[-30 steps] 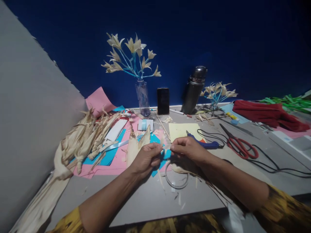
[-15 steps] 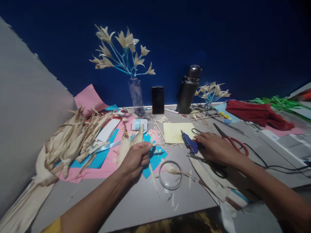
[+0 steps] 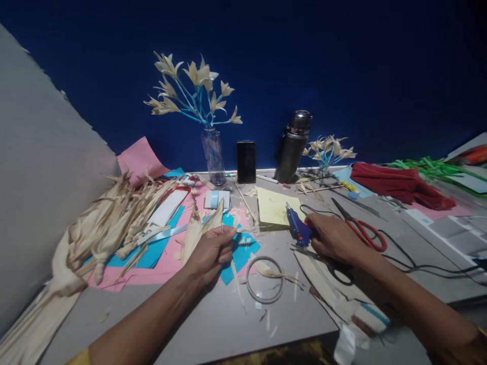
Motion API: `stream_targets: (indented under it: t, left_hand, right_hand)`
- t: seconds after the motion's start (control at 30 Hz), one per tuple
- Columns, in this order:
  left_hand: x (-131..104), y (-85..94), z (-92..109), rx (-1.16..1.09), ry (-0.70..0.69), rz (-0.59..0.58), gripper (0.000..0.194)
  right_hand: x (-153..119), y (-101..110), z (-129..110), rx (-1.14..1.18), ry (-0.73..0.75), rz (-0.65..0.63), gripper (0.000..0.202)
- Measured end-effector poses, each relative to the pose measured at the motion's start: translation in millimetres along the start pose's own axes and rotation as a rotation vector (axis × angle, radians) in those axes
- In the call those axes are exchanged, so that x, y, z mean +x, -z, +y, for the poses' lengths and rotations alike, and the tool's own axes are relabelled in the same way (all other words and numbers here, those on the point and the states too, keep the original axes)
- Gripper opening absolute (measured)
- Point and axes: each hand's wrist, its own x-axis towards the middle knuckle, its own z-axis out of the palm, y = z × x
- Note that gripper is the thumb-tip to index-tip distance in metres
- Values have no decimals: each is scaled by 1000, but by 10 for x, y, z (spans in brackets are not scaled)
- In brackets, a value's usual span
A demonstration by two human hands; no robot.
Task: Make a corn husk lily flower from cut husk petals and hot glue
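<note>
My left hand (image 3: pixel 215 251) is pinched closed over the blue paper (image 3: pixel 243 253), with a thin pale strip at its fingertips that is too small to name. My right hand (image 3: pixel 329 237) is wrapped round the handle of a blue glue gun (image 3: pixel 299 225), whose nozzle points up and left over a yellow paper sheet (image 3: pixel 273 207). A grey ring (image 3: pixel 248 284) lies on the table between my hands, with a piece of dry husk (image 3: pixel 272 272) across it. Black-handled scissors (image 3: pixel 342 275) rest just below my right hand.
Dry husks (image 3: pixel 95 223) pile up at the left. Behind stand a clear vase (image 3: pixel 213 157) of husk flowers, a phone (image 3: pixel 246 162) and a flask (image 3: pixel 292 147). Red-handled scissors (image 3: pixel 365 233), a cable (image 3: pixel 411 263) and a dark red cloth (image 3: pixel 399 185) lie at the right.
The glue gun has tilted slightly, and the yellow sheet's near edge now looks raised beside it. My left hand keeps its pinch. The whole view has shifted slightly.
</note>
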Motion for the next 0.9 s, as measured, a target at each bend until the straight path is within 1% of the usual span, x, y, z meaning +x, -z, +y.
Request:
stream_targets:
  t: [0.1, 0.2, 0.3, 0.4, 0.47, 0.5, 0.53, 0.6, 0.67, 0.77, 0.83, 0.9]
  left_hand:
    - [1, -5, -6, -10, 9, 9, 36]
    - [-27, -39, 64, -17, 7, 36, 38]
    - [-63, -130, 245, 31, -58, 79, 38]
    - [3, -306, 446, 101, -129, 83, 31]
    - [160, -468, 519, 104, -162, 47, 27]
    - [273, -554, 527, 104, -167, 27, 26]
    - [404, -638, 517, 91, -174, 31, 24]
    - [693, -781, 451, 80, -166, 38, 19]
    - [963, -866, 357, 90, -152, 56, 20]
    - [1241, -877, 245, 99, -142, 114, 25]
    - [1333, -835, 208, 104, -126, 136, 26]
    - [1381, -791, 190, 105, -110, 145, 27]
  right_hand:
    - [16, -11, 9, -33, 39, -32, 32]
    - [50, 13, 27, -51, 49, -73, 41]
    - [83, 60, 44, -15, 82, -95, 40]
    - [96, 99, 45, 38, 122, -89, 35]
    - [87, 115, 34, 60, 113, -77, 32]
    - [79, 121, 27, 64, 104, -71, 31]
    - [69, 125, 19, 67, 96, -65, 30]
    - [53, 132, 4, 64, 77, -58, 28]
    - [43, 131, -2, 59, 64, -53, 27]
    - [35, 96, 21, 78, 47, -37, 28]
    - [19, 45, 64, 147, 47, -9, 31]
    - [-16, -23, 129, 274, 55, 54, 36]
